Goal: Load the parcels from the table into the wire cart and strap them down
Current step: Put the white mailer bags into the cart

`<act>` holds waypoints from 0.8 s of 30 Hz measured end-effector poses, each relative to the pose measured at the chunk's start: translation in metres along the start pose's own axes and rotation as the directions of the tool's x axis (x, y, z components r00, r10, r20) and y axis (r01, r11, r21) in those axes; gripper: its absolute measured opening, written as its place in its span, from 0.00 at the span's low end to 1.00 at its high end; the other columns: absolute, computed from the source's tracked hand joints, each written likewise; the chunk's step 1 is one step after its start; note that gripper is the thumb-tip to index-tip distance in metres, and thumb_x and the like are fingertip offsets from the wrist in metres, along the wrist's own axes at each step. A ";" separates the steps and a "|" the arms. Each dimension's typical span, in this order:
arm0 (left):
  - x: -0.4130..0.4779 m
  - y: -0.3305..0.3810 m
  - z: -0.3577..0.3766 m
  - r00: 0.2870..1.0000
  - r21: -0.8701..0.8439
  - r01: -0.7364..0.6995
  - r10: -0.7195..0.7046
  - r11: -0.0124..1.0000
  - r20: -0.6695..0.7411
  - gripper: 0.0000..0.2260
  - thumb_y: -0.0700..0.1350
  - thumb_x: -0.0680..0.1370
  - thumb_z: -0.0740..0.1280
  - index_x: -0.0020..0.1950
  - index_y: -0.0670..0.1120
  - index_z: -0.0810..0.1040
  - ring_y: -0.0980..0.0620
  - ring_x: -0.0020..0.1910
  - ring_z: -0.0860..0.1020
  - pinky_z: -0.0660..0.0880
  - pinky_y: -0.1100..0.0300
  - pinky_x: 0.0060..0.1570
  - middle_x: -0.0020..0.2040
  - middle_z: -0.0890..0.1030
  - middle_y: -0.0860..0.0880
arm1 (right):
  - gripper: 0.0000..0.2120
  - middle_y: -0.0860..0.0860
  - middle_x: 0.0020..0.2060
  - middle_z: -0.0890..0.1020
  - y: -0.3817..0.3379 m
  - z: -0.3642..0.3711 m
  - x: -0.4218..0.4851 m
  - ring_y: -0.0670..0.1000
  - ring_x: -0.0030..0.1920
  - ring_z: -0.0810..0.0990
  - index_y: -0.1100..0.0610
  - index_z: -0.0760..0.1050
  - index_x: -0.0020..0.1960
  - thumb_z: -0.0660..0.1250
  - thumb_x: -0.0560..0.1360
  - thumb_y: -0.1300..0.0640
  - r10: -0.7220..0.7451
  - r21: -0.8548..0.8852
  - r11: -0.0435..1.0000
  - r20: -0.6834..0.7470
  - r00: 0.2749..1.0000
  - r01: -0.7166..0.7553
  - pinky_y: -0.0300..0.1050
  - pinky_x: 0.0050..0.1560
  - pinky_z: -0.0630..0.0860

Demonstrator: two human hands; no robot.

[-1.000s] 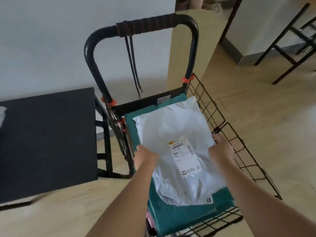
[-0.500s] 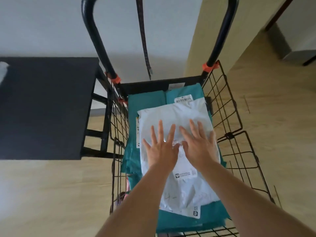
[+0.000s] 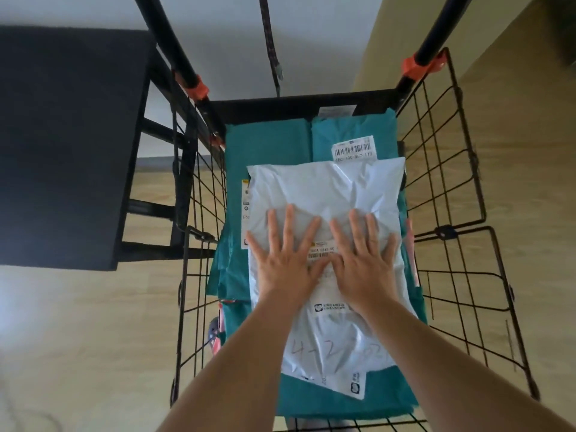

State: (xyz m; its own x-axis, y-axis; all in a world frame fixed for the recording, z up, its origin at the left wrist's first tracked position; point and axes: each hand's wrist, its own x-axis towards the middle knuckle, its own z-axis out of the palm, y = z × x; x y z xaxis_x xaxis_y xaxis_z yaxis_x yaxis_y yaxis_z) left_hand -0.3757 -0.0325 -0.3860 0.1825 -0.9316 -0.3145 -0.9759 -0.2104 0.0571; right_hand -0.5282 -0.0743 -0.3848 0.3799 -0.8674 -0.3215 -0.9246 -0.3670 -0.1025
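Note:
A white plastic parcel (image 3: 327,188) with a shipping label lies on top of teal parcels (image 3: 268,141) inside the black wire cart (image 3: 448,194). My left hand (image 3: 288,260) and my right hand (image 3: 363,260) lie side by side on the white parcel, fingers straight and spread, pressing down on it. A dark strap (image 3: 271,48) with a hook at its end hangs from the cart's handle above the parcels. The handle's top is out of view.
A black table (image 3: 68,135) stands to the left of the cart, its top bare in the part I see. Light wooden floor (image 3: 78,353) surrounds the cart. A white wall and a beige panel (image 3: 383,42) stand behind it.
A second ago both hands gripped the white parcel's sides while lowering it. They then let go and flattened on its top. My view has moved closer over the cart.

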 end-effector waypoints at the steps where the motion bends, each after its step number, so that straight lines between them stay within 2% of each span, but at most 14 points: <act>1: 0.001 0.000 0.002 1.000 0.004 0.003 -0.003 1.000 -0.005 0.32 0.71 0.75 0.36 0.75 0.62 0.29 0.37 0.75 0.30 0.36 0.26 0.67 0.77 0.29 0.46 | 0.30 0.50 0.77 0.31 0.000 0.001 0.000 0.56 0.77 0.30 0.41 0.28 0.76 0.41 0.81 0.42 -0.002 -0.001 1.000 -0.003 1.000 0.002 0.71 0.73 0.42; 9: -0.004 0.001 -0.013 1.000 0.008 0.018 -0.018 1.000 0.003 0.33 0.71 0.75 0.34 0.76 0.60 0.29 0.38 0.76 0.33 0.36 0.30 0.68 0.78 0.32 0.45 | 0.28 0.50 0.77 0.32 -0.003 -0.022 -0.005 0.55 0.77 0.31 0.42 0.32 0.78 0.41 0.82 0.43 -0.006 -0.011 1.000 0.019 1.000 0.006 0.69 0.73 0.43; 14: -0.017 -0.002 -0.038 0.998 0.023 0.033 -0.034 0.999 0.043 0.30 0.66 0.78 0.38 0.75 0.56 0.28 0.39 0.76 0.33 0.34 0.32 0.69 0.78 0.33 0.45 | 0.27 0.53 0.80 0.44 -0.013 -0.051 -0.013 0.56 0.79 0.39 0.45 0.45 0.80 0.47 0.82 0.45 -0.016 -0.022 1.000 -0.010 1.000 0.016 0.66 0.75 0.44; 17: -0.025 -0.007 -0.057 0.996 0.022 0.036 -0.038 0.999 0.081 0.28 0.59 0.82 0.41 0.75 0.54 0.28 0.40 0.77 0.34 0.37 0.34 0.72 0.78 0.33 0.44 | 0.26 0.53 0.80 0.49 -0.021 -0.068 -0.018 0.56 0.79 0.44 0.47 0.50 0.80 0.49 0.83 0.46 -0.010 -0.015 1.000 -0.012 1.000 0.010 0.64 0.75 0.44; 24: -0.049 -0.047 -0.102 0.997 0.001 0.073 -0.073 0.997 0.025 0.27 0.54 0.84 0.48 0.80 0.51 0.40 0.42 0.79 0.41 0.43 0.37 0.74 0.80 0.40 0.44 | 0.23 0.54 0.76 0.61 -0.060 -0.105 -0.024 0.55 0.76 0.58 0.51 0.60 0.77 0.52 0.83 0.49 -0.095 -0.035 0.995 -0.041 0.995 0.094 0.58 0.73 0.59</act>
State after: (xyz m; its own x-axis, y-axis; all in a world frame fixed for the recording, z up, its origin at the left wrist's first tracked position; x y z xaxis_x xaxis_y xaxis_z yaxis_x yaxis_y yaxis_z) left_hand -0.3268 -0.0078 -0.2763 0.2498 -0.9060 -0.3417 -0.9602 -0.2773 0.0334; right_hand -0.4786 -0.0669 -0.2725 0.4670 -0.8415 -0.2714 -0.8833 -0.4584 -0.0987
